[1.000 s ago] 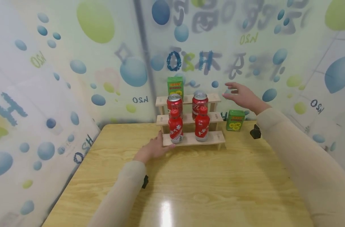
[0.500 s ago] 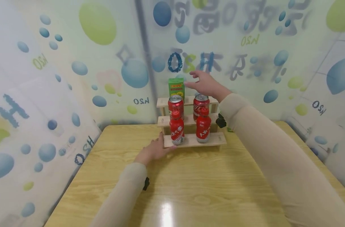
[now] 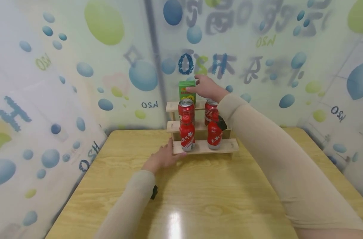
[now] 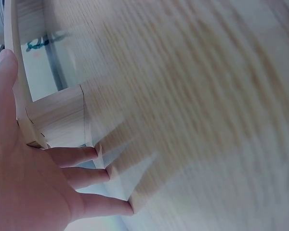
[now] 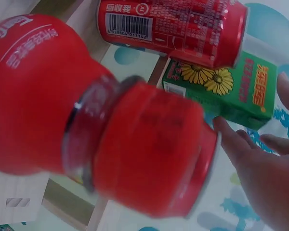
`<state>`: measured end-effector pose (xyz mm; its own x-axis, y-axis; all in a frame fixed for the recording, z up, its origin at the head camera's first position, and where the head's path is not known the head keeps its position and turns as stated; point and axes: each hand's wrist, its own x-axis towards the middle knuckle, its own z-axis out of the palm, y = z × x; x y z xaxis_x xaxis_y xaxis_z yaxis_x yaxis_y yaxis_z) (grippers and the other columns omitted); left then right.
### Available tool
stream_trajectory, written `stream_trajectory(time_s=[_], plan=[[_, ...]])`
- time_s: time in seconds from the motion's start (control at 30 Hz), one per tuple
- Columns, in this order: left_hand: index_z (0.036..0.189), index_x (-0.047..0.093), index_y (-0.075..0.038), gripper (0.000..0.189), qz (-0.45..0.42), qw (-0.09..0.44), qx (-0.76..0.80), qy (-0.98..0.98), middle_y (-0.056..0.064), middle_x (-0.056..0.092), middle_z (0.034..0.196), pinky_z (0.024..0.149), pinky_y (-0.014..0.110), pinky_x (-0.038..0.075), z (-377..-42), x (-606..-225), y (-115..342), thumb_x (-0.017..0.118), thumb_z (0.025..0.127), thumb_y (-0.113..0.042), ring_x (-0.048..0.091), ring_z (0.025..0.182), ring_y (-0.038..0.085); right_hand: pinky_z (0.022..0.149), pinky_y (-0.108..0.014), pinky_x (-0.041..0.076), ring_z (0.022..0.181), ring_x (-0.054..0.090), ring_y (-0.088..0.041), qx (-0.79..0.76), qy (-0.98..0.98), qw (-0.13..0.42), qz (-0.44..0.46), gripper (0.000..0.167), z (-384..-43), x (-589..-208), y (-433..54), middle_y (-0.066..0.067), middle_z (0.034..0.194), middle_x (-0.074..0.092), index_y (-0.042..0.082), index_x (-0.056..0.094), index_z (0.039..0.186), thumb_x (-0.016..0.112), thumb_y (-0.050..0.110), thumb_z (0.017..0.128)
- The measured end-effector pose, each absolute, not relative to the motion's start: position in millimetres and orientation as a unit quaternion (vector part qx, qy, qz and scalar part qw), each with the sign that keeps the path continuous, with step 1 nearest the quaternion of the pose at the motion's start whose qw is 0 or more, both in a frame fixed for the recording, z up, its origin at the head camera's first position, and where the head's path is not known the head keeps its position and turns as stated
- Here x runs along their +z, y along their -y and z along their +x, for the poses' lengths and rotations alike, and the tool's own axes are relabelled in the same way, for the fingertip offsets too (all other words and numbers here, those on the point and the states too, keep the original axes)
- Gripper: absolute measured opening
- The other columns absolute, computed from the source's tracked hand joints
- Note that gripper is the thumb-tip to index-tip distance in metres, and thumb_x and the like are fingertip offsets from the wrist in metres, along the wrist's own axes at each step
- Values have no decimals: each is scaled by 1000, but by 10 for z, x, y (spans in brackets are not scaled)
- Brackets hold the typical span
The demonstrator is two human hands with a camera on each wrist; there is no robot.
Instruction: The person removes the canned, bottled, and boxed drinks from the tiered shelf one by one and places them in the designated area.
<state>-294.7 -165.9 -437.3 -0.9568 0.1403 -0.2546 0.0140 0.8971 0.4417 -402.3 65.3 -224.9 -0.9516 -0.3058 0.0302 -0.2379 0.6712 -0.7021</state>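
A three-tier wooden rack (image 3: pixel 199 146) bears a green flower-print carton (image 3: pixel 182 90) on top, two red cans (image 3: pixel 186 111) mid-tier and two red bottles (image 3: pixel 187 136) below. My right hand (image 3: pixel 207 87) reaches over the rack at the carton's right side, fingers spread. In the right wrist view its fingertips are right at the green carton (image 5: pixel 231 89), thumb apart, with a red bottle cap (image 5: pixel 149 149) looming close. My left hand (image 3: pixel 164 156) rests at the bottom tier's left end. Its thumb lies along the shelf edge; its straight fingers (image 4: pixel 106 203) touch the table.
The wood-grain table (image 3: pixel 181 189) runs back to a wall (image 3: pixel 109 66) printed with bubbles and lettering. The right forearm (image 3: pixel 265 142) crosses in front of the rack's right side and partly covers a red bottle (image 3: pixel 214 136). Black wrist devices (image 3: pixel 154 192) sit on the sleeves.
My right hand has moved left from beyond the rack's right end to the carton on top. A second green carton at right on the table is now hidden behind the arm. The left hand stays put.
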Motion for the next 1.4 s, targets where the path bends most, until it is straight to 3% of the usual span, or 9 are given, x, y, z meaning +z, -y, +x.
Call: stream_trajectory(time_s=[0.2,0.4,0.83,1.2,1.4], plan=[[173,1,-13,126,49,136,212,-967,18,27,176,125,79,23,-2950,-4342,1616,50,88,-92,25,162,49,121,-46,49,143,55,-32,-361,-919,29,-155,80,-4084,-2264,-584,-22,162,49,0,24,168,63,35,108],[173,0,-13,128,46,139,217,-965,19,26,176,125,80,22,-2978,-4362,1628,49,86,-93,24,162,49,107,-42,60,134,62,-29,-370,-917,6,-146,65,-4101,-2286,-575,-19,155,57,1,41,162,64,30,108],[173,0,-14,128,51,138,220,-964,21,27,176,126,75,27,-2983,-4377,1654,50,86,-93,26,161,50,101,-35,63,127,66,-25,-437,-887,-57,-140,52,-3944,-2076,-757,-14,147,58,10,47,159,56,28,112],[173,5,-15,129,41,126,227,-965,18,27,176,123,82,22,-2979,-4401,1653,52,84,-94,27,161,50,108,-42,60,139,58,-35,-419,-896,-93,-115,59,-3785,-1825,-1484,-21,157,51,7,37,165,51,30,113],[173,4,-15,129,42,122,220,-967,19,29,176,123,78,28,-2981,-4435,1642,50,83,-96,29,161,48,100,-46,63,133,62,-42,-323,-937,-103,-81,58,-3749,-1877,-2133,-27,153,52,0,40,162,47,33,114]])
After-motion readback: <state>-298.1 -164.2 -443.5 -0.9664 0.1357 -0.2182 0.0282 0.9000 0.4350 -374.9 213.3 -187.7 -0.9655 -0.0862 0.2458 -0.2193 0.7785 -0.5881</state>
